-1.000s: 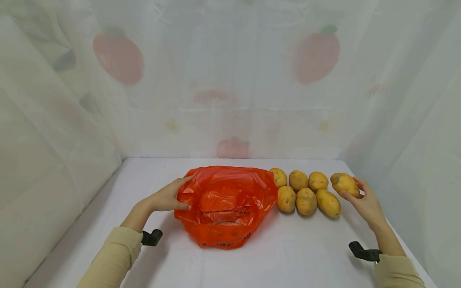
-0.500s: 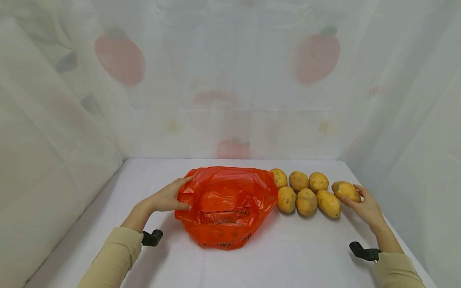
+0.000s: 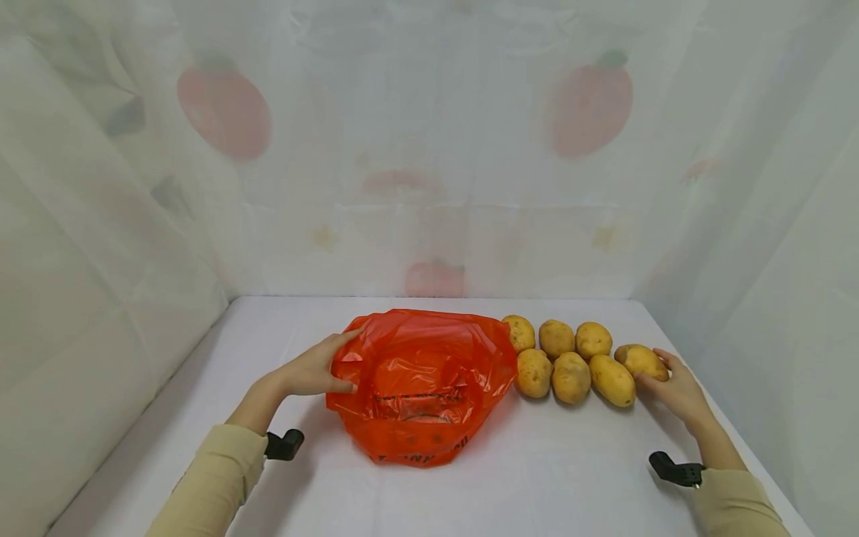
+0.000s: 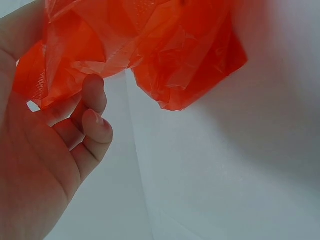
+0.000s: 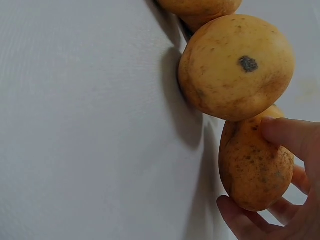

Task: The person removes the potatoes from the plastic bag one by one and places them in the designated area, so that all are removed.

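Right hand (image 3: 678,389) curls round the far-right potato (image 3: 643,359), left hand (image 3: 310,369) pinches the orange bag (image 3: 423,380) rim; loose grip could let the potato roll into the row.

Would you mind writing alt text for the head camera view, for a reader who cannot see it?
A person's left hand grips the edge of an orange plastic bag on a white table, while the right hand holds the rightmost potato of seven lying beside the bag. A pale curtain with faint red fruit prints surrounds the table.
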Demonstrator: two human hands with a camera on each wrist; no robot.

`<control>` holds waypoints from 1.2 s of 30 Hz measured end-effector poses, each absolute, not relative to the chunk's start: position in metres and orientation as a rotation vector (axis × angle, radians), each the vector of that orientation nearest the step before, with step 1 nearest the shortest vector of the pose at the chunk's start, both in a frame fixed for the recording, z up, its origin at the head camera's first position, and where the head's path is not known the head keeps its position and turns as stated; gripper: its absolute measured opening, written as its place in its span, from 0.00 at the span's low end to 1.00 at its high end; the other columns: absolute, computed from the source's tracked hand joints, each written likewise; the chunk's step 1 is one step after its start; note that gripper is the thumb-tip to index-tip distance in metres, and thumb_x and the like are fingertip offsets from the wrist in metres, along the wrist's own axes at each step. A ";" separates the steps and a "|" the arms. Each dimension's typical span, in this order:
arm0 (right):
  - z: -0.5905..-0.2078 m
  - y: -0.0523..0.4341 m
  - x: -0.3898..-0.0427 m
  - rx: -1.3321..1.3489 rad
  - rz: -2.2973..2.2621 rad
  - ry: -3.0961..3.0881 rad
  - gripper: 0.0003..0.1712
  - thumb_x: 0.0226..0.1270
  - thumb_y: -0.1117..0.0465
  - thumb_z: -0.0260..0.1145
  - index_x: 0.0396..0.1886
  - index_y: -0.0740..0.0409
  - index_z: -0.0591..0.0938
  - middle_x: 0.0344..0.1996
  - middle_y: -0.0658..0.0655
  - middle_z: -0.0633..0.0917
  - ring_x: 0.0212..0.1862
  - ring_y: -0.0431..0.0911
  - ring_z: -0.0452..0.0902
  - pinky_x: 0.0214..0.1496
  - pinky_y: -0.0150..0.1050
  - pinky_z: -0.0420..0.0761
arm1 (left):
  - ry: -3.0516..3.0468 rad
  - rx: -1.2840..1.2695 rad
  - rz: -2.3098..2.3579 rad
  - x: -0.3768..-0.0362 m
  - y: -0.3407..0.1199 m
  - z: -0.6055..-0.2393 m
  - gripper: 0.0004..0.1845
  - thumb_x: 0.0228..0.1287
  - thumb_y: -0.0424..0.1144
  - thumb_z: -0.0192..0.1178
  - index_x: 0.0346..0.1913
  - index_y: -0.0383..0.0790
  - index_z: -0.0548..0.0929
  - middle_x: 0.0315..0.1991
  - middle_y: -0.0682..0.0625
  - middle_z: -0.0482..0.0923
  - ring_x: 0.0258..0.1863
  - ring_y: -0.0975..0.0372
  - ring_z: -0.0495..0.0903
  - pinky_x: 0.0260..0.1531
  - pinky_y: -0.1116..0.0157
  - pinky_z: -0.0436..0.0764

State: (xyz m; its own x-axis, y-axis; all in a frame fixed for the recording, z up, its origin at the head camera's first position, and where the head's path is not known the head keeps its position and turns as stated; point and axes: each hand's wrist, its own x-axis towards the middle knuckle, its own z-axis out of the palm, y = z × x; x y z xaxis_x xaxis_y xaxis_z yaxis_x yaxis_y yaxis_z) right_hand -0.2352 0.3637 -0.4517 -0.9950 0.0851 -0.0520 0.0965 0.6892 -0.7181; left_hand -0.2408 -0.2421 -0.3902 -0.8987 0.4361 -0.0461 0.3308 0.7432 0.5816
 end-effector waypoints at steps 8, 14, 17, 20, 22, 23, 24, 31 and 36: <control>-0.454 0.363 -0.235 0.155 -1.179 2.862 0.49 0.66 0.44 0.55 0.69 0.71 0.43 0.63 0.81 0.50 0.63 0.74 0.47 0.60 0.68 0.53 | 2.754 0.608 0.885 -0.241 -0.241 -0.389 0.49 0.48 0.44 0.69 0.71 0.45 0.53 0.61 0.42 0.62 0.56 0.51 0.66 0.51 0.51 0.74; -0.453 0.359 -0.233 0.154 -1.161 2.876 0.49 0.65 0.43 0.54 0.70 0.70 0.43 0.64 0.81 0.50 0.63 0.75 0.46 0.59 0.69 0.53 | 2.756 0.609 0.891 -0.241 -0.242 -0.389 0.49 0.47 0.44 0.70 0.71 0.45 0.53 0.61 0.42 0.62 0.57 0.51 0.66 0.53 0.49 0.73; -0.453 0.359 -0.232 0.144 -1.167 2.881 0.49 0.65 0.43 0.54 0.70 0.70 0.43 0.64 0.80 0.50 0.63 0.75 0.46 0.59 0.69 0.52 | 2.757 0.608 0.884 -0.241 -0.242 -0.390 0.49 0.48 0.44 0.69 0.71 0.46 0.53 0.62 0.43 0.61 0.57 0.51 0.65 0.53 0.49 0.72; -0.453 0.359 -0.232 0.136 -1.167 2.888 0.49 0.66 0.43 0.54 0.70 0.69 0.44 0.64 0.80 0.51 0.63 0.75 0.47 0.59 0.69 0.52 | 2.760 0.608 0.875 -0.242 -0.243 -0.390 0.49 0.48 0.45 0.69 0.71 0.46 0.53 0.62 0.43 0.61 0.58 0.51 0.65 0.53 0.49 0.72; -0.453 0.359 -0.232 0.136 -1.157 2.894 0.49 0.66 0.43 0.54 0.70 0.69 0.44 0.64 0.80 0.51 0.63 0.74 0.47 0.59 0.69 0.53 | 2.762 0.606 0.874 -0.242 -0.243 -0.390 0.49 0.48 0.45 0.69 0.71 0.47 0.53 0.62 0.43 0.62 0.58 0.51 0.65 0.53 0.49 0.72; -0.453 0.359 -0.233 0.135 -1.156 2.890 0.49 0.66 0.43 0.54 0.70 0.69 0.44 0.64 0.80 0.51 0.63 0.75 0.47 0.59 0.69 0.53 | 2.763 0.606 0.873 -0.242 -0.243 -0.390 0.49 0.48 0.45 0.69 0.71 0.47 0.53 0.62 0.43 0.62 0.57 0.51 0.65 0.52 0.49 0.72; -0.453 0.359 -0.233 0.137 -1.150 2.893 0.49 0.66 0.42 0.53 0.70 0.69 0.44 0.64 0.80 0.51 0.63 0.74 0.47 0.59 0.69 0.53 | 2.764 0.607 0.873 -0.242 -0.243 -0.390 0.49 0.48 0.45 0.69 0.71 0.47 0.53 0.61 0.43 0.62 0.57 0.51 0.66 0.52 0.49 0.73; -0.451 0.359 -0.232 0.136 -1.125 2.900 0.49 0.66 0.41 0.52 0.70 0.69 0.44 0.64 0.79 0.51 0.63 0.75 0.47 0.60 0.68 0.53 | 2.762 0.611 0.877 -0.241 -0.242 -0.387 0.49 0.48 0.44 0.70 0.71 0.46 0.54 0.60 0.43 0.63 0.56 0.51 0.66 0.51 0.51 0.74; -0.451 0.359 -0.232 0.123 -1.142 2.906 0.49 0.66 0.42 0.53 0.70 0.69 0.44 0.64 0.79 0.52 0.63 0.75 0.47 0.59 0.68 0.53 | 2.756 0.602 0.888 -0.240 -0.242 -0.387 0.48 0.48 0.43 0.69 0.71 0.46 0.54 0.61 0.43 0.63 0.56 0.51 0.66 0.50 0.52 0.75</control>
State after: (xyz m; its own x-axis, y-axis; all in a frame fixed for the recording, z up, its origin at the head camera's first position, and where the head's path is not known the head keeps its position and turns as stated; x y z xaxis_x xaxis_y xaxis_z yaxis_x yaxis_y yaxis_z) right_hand -0.2318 0.3594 -0.4511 -0.9968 0.0669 -0.0445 0.0793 0.7297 -0.6791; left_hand -0.2400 -0.2423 -0.3869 -0.9009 0.4312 -0.0497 0.3211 0.7390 0.5923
